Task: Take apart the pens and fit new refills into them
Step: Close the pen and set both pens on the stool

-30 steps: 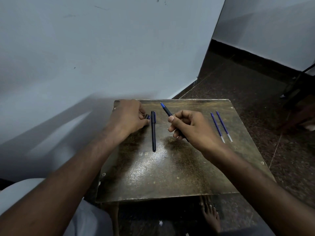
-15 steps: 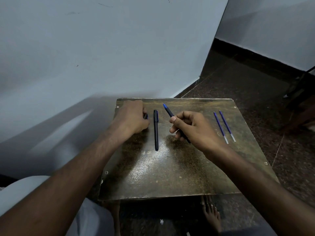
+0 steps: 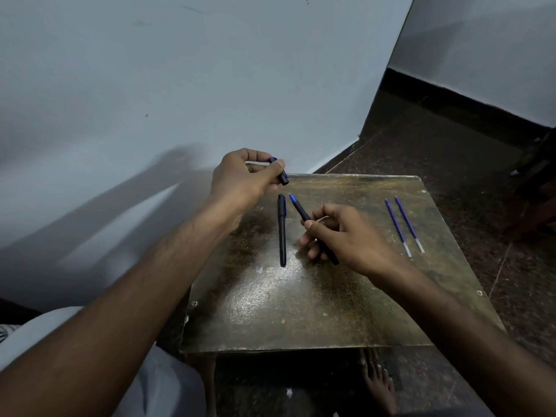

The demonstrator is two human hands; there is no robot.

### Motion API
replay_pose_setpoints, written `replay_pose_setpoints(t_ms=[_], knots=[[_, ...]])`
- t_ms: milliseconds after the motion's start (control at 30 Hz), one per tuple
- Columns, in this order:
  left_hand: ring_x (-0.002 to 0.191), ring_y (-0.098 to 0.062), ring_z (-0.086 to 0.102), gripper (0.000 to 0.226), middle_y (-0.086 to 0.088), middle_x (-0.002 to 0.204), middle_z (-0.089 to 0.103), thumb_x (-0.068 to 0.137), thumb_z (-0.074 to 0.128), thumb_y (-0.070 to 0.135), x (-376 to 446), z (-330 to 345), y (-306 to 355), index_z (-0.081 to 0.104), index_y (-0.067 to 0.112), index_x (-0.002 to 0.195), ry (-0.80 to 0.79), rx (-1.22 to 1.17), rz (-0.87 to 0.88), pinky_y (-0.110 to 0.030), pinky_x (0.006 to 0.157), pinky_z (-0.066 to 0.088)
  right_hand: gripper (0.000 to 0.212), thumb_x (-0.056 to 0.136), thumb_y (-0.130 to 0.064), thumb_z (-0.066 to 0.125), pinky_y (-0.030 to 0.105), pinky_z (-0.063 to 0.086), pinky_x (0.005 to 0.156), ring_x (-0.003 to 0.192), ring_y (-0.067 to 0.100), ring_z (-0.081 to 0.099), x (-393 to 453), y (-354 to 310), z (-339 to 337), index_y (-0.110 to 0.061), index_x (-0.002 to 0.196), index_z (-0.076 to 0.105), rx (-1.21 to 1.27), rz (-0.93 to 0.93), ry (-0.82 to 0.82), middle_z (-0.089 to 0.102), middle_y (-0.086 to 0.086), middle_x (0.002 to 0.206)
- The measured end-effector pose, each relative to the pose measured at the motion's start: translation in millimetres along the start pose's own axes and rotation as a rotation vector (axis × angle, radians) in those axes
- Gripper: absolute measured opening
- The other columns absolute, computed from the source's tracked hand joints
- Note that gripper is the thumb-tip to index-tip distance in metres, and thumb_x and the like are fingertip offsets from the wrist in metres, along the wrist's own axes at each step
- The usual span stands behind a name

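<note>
My right hand [image 3: 346, 236] grips an uncapped black pen [image 3: 301, 210] with a blue tip that points up and left over the small table [image 3: 301, 311]. My left hand [image 3: 243, 176] is raised above the table's far left corner, pinching a short dark pen cap [image 3: 281, 175] between thumb and fingers. A second black pen [image 3: 282, 230], capped, lies flat on the table between my hands. Two blue refills [image 3: 404, 225] lie side by side on the right part of the table.
The table stands against a pale wall on the left, with dark floor to the right and behind. A bare foot [image 3: 377, 383] shows under the table's near edge. My grey-clothed knee [image 3: 90, 371] is at bottom left.
My left hand has lifted off the table, up and away, and now shows the cap in its fingers. The right hand keeps its hold on the uncapped pen, barely shifted.
</note>
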State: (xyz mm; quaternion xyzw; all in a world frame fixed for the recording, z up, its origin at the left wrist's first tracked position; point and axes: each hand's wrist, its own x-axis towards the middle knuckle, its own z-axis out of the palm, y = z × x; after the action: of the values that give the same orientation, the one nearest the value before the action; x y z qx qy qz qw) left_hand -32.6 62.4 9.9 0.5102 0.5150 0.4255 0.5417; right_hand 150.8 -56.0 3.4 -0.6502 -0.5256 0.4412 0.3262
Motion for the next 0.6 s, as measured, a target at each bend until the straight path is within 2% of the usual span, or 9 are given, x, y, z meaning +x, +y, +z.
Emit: replay_pose_setpoints(t_ms=[333, 467, 600], knots=[[0.081, -0.013, 0.085, 0.025, -0.001, 0.083, 0.085, 0.090, 0.090, 0.025, -3.3, 6.4, -5.4, 0.073, 0.015, 0.106, -0.040, 0.066, 0.022, -0.032, 0.078, 0.069, 0.015, 0.108, -0.022, 0.063, 0.025, 0.053, 0.054, 0.069, 0.016, 0.078, -1.6, -3.8, -1.3, -0.011, 0.115, 0.069, 0.010, -0.022, 0.028, 0.085, 0.005, 0.092], [0.076, -0.014, 0.084, 0.021, -0.006, 0.082, 0.084, 0.092, 0.089, 0.026, -15.4, 16.8, -11.3, 0.073, 0.015, 0.100, -0.074, 0.152, 0.095, -0.029, 0.072, 0.069, 0.011, 0.107, -0.020, 0.066, 0.034, 0.058, 0.062, 0.070, 0.018, 0.078, -0.7, -1.6, -1.0, -0.010, 0.111, 0.069, 0.019, -0.051, 0.055, 0.085, 0.004, 0.090], [0.067, -0.008, 0.081, 0.017, -0.004, 0.080, 0.082, 0.097, 0.083, 0.019, -26.1, 28.0, -19.2, 0.069, 0.010, 0.094, -0.087, 0.215, 0.235, -0.020, 0.062, 0.064, 0.008, 0.105, -0.016, 0.068, 0.047, 0.063, 0.067, 0.071, 0.030, 0.079, -3.5, 2.7, 0.1, -0.009, 0.105, 0.069, 0.027, -0.070, 0.105, 0.084, 0.007, 0.085]])
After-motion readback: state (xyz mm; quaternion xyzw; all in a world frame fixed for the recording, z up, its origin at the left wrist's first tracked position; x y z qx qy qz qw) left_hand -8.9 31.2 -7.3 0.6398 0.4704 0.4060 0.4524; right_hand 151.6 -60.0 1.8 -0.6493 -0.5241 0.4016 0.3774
